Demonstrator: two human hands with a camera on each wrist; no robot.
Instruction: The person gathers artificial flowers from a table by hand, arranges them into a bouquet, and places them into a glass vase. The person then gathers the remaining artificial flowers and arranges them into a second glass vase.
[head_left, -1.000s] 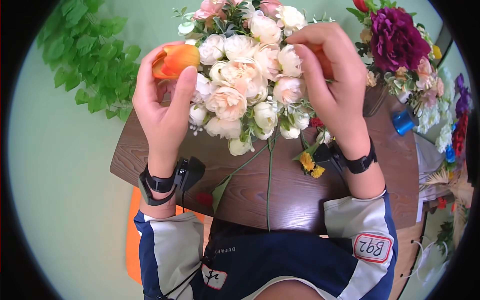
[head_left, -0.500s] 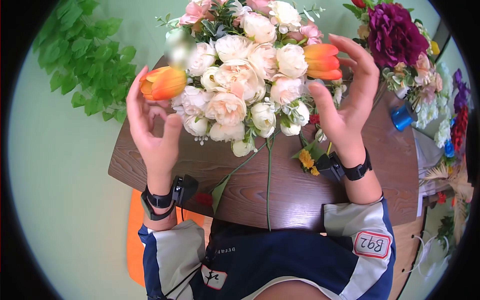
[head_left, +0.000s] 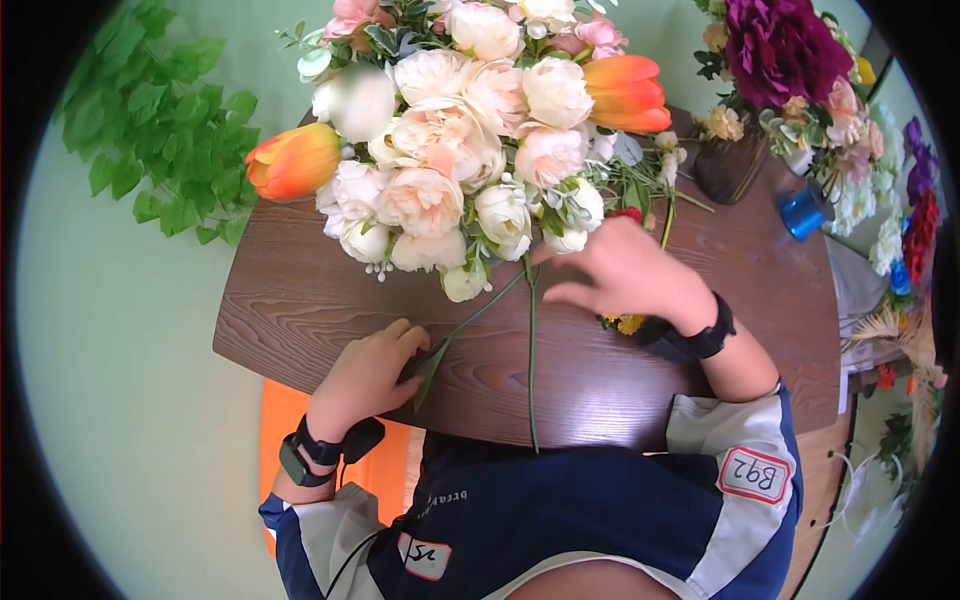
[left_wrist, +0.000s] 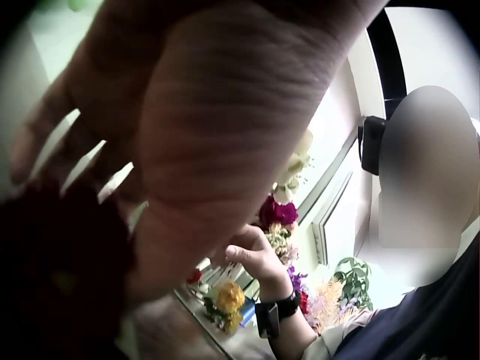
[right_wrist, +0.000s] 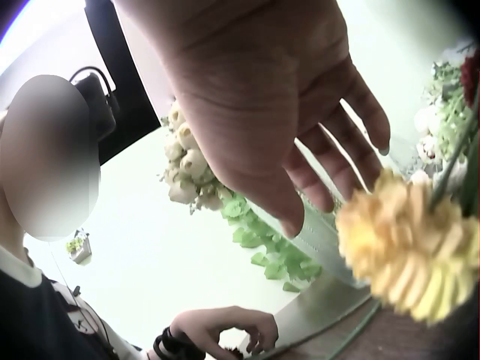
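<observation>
A large bouquet of cream and white artificial flowers [head_left: 430,200] fills the upper middle of the head view. One orange tulip [head_left: 295,162] sticks out on its left side, another orange tulip [head_left: 630,95] on its right. My left hand [head_left: 368,372] is low over the table's left part, its bent fingers beside a green leaf [head_left: 430,372] on a stem. Close in front of the left wrist camera is a dark red flower [left_wrist: 60,277]. Below the bouquet, my right hand [head_left: 635,275] reaches toward a long green stem [head_left: 533,350], fingers loosely extended and holding nothing.
Yellow flowers [right_wrist: 409,247] lie by the right wrist. A blue spool [head_left: 805,210] and a second arrangement with a purple bloom [head_left: 785,50] stand at the right of the wooden table [head_left: 590,365]. Green leafy vines [head_left: 150,110] hang at the left.
Both hands have let go of the orange tulips and moved down to the table, the left toward the red flower and the right below the bouquet. The bouquet has shifted leftward in view.
</observation>
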